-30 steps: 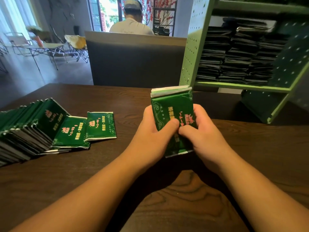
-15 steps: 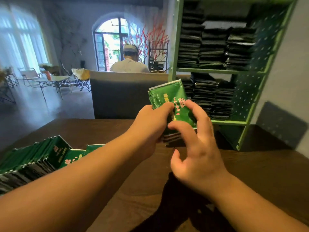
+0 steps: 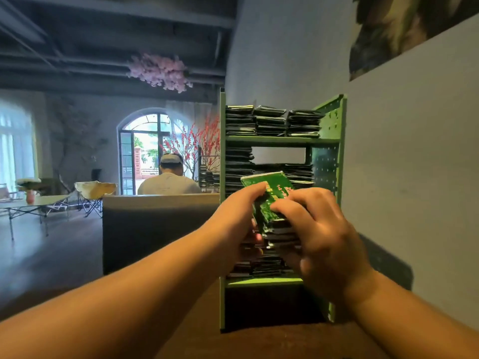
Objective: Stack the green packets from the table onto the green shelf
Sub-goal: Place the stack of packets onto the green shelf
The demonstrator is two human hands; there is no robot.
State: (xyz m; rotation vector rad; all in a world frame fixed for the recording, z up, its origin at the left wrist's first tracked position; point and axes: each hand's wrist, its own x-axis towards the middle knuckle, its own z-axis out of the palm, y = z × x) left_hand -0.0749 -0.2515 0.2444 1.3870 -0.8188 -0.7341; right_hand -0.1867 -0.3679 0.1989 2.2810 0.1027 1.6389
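Raised shelfward, both hands (image 3: 280, 224) grip a glossy, seemingly rectangular packet stack (image 3: 272, 203).

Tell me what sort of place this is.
Likely a café or tea shop, though I can't be sure. A green shelf is stocked with packets, folding tables and chairs stand in an open room, and blossom decorations hang from the ceiling.

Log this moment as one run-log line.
phase: carrying to shelf | left hand: grips packet bundle | right hand: grips bundle | green shelf: stacks on upper tiers | placed: not yet
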